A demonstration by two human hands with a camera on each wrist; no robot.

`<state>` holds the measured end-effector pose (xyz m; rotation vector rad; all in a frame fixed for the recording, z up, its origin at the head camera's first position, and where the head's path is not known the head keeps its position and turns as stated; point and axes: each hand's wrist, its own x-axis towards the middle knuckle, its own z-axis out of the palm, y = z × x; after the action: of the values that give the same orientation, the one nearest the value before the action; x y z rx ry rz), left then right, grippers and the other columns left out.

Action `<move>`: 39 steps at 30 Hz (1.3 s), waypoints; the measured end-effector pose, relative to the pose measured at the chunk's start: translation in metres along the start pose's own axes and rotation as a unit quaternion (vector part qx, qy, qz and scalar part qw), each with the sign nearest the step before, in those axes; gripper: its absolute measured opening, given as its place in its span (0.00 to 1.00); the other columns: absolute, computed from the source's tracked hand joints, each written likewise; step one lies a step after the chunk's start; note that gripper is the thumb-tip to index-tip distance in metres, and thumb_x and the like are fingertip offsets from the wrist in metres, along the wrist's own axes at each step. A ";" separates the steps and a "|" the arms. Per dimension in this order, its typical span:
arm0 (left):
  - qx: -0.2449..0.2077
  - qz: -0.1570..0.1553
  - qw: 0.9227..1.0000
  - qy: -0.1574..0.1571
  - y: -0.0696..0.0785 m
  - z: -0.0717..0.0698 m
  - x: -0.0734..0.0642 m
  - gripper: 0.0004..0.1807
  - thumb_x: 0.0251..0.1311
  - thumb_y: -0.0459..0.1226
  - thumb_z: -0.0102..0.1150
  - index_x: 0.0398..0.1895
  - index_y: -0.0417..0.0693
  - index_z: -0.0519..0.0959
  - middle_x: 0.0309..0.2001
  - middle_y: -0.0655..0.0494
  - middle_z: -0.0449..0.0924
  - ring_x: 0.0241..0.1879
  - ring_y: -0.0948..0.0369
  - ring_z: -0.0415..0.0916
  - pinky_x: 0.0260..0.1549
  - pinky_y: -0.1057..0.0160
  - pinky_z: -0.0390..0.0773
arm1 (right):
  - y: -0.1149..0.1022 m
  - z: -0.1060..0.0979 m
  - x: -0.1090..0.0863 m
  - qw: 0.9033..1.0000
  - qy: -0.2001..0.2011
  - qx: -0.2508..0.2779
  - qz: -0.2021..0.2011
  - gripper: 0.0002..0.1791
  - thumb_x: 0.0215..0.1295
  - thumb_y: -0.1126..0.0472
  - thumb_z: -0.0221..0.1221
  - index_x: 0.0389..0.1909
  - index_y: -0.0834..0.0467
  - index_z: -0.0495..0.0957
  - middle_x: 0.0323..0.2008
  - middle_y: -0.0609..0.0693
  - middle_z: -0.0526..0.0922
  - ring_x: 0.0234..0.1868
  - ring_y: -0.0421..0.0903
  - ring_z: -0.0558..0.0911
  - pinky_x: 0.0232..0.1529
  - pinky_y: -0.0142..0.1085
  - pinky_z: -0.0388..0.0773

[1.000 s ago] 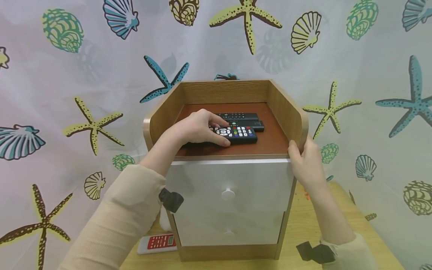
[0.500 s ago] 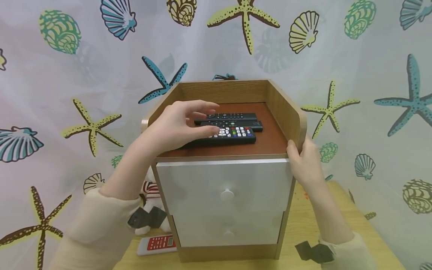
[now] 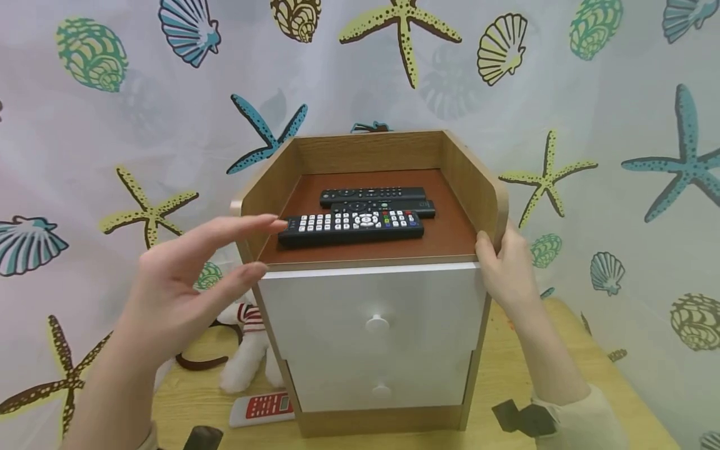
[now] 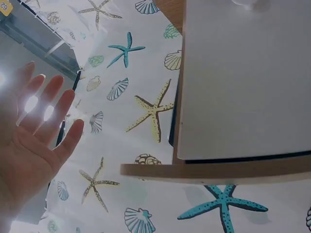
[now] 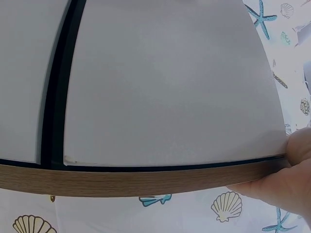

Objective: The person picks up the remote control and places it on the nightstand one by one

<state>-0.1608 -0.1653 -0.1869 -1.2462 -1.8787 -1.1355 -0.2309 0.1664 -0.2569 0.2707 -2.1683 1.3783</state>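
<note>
A small wooden cabinet (image 3: 365, 375) with white drawer fronts bears three black remote controls on its brown top. The nearest remote control (image 3: 351, 228) has white and coloured buttons; a middle remote control (image 3: 419, 209) and a rear remote control (image 3: 371, 195) lie close behind it. My left hand (image 3: 174, 294) is held in the air left of the top, thumb and fingers apart, holding nothing. In the left wrist view the same hand (image 4: 39, 131) shows spread fingers. My right hand (image 3: 509, 269) grips the cabinet's right side panel at the front edge, thumb on the front.
A red and white calculator (image 3: 261, 409) lies on the wooden table (image 3: 185, 400) at the cabinet's lower left. Behind it sits a white stuffed toy (image 3: 247, 350) in red stripes, beside a dark curved strip (image 3: 199, 364). A patterned curtain (image 3: 360, 75) surrounds the cabinet.
My left hand has let go of the nearest remote control and drawn back to the left and down, off the cabinet top. The right hand keeps its grip on the side panel.
</note>
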 end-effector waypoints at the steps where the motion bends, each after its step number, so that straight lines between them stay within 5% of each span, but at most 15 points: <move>1: -0.020 0.011 1.000 0.008 -0.002 0.000 -0.007 0.19 0.57 0.25 0.58 0.53 0.28 0.74 0.51 0.53 0.81 0.55 0.60 0.75 0.61 0.67 0.68 | -0.001 0.000 0.000 1.000 -0.001 0.000 0.001 0.22 0.66 0.68 0.43 0.60 0.72 0.63 0.59 0.68 0.71 0.59 0.62 0.73 0.59 0.56 0.70; 7: -0.135 0.071 0.985 0.084 -0.015 0.000 -0.037 0.16 0.57 0.24 0.57 0.47 0.20 0.74 0.47 0.46 0.82 0.50 0.57 0.78 0.55 0.67 0.73 | -0.004 -0.001 -0.001 1.000 -0.006 0.005 0.009 0.23 0.67 0.68 0.42 0.61 0.71 0.61 0.60 0.68 0.69 0.60 0.62 0.71 0.60 0.57 0.69; 10: -0.153 0.062 0.977 0.136 -0.022 -0.004 -0.056 0.15 0.56 0.21 0.56 0.46 0.17 0.73 0.45 0.45 0.83 0.48 0.56 0.79 0.53 0.68 0.73 | -0.003 0.000 -0.001 1.000 -0.008 0.002 0.009 0.23 0.67 0.68 0.42 0.62 0.71 0.60 0.61 0.68 0.68 0.61 0.64 0.70 0.60 0.57 0.68; 13: -0.138 0.016 0.973 0.185 -0.037 -0.010 -0.082 0.14 0.55 0.18 0.53 0.46 0.17 0.72 0.44 0.46 0.84 0.47 0.58 0.80 0.52 0.70 0.73 | -0.003 0.000 -0.001 1.000 -0.007 -0.001 0.012 0.23 0.67 0.68 0.42 0.62 0.71 0.60 0.61 0.68 0.68 0.61 0.64 0.70 0.59 0.57 0.69; 16: -0.055 -0.060 0.974 0.211 -0.061 -0.014 -0.114 0.17 0.52 0.15 0.52 0.47 0.19 0.73 0.43 0.53 0.85 0.46 0.62 0.80 0.51 0.73 0.73 | -0.004 0.000 -0.002 1.000 -0.007 0.000 0.014 0.23 0.67 0.67 0.42 0.62 0.71 0.60 0.61 0.68 0.69 0.61 0.64 0.71 0.59 0.57 0.69; 18: 0.025 -0.129 0.967 0.217 -0.078 -0.013 -0.136 0.18 0.52 0.15 0.53 0.49 0.23 0.74 0.43 0.62 0.84 0.45 0.68 0.79 0.48 0.76 0.73 | -0.005 -0.001 -0.002 1.000 -0.007 0.001 0.016 0.23 0.67 0.67 0.42 0.62 0.71 0.61 0.61 0.68 0.69 0.60 0.63 0.71 0.59 0.57 0.69; 23: 0.155 -0.306 0.919 0.193 -0.111 -0.003 -0.184 0.16 0.56 0.25 0.59 0.50 0.37 0.78 0.38 0.79 0.81 0.38 0.78 0.76 0.39 0.83 0.72 | -0.004 0.000 -0.001 1.000 -0.006 -0.002 0.008 0.23 0.67 0.68 0.42 0.61 0.72 0.61 0.60 0.69 0.69 0.59 0.64 0.72 0.58 0.57 0.70; 27: 0.192 -0.385 0.892 0.142 -0.138 0.006 -0.219 0.14 0.58 0.35 0.62 0.48 0.48 0.80 0.38 0.75 0.82 0.36 0.82 0.74 0.35 0.82 0.71 | -0.003 0.001 0.000 1.000 -0.004 -0.007 0.001 0.23 0.66 0.68 0.42 0.61 0.72 0.61 0.60 0.70 0.69 0.60 0.65 0.72 0.58 0.57 0.70; 31: 0.235 -0.423 0.872 0.077 -0.163 0.014 -0.253 0.15 0.58 0.46 0.62 0.47 0.54 0.81 0.40 0.62 0.85 0.38 0.85 0.70 0.38 0.80 0.69 | -0.003 0.002 0.000 1.000 -0.010 -0.007 0.006 0.23 0.67 0.67 0.42 0.62 0.72 0.60 0.61 0.69 0.68 0.60 0.65 0.71 0.59 0.57 0.69; 34: 0.251 -0.425 0.869 0.036 -0.181 0.021 -0.273 0.15 0.57 0.46 0.63 0.46 0.55 0.81 0.41 0.58 0.85 0.42 0.82 0.71 0.41 0.76 0.70 | -0.003 0.001 -0.001 1.000 -0.014 -0.004 0.014 0.23 0.67 0.67 0.42 0.62 0.72 0.60 0.61 0.69 0.68 0.60 0.63 0.71 0.59 0.56 0.69; 39: 0.231 -0.433 0.871 -0.020 -0.204 0.033 -0.290 0.18 0.57 0.42 0.64 0.50 0.48 0.78 0.45 0.53 0.84 0.52 0.55 0.76 0.47 0.55 0.76 | -0.006 0.000 -0.002 1.000 -0.017 0.001 0.026 0.23 0.68 0.66 0.42 0.63 0.71 0.59 0.61 0.68 0.68 0.60 0.62 0.71 0.61 0.55 0.68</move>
<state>-0.2429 -0.2929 -0.5089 -0.1156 -2.6276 -0.9407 -0.2266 0.1640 -0.2536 0.2420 -2.2158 1.4128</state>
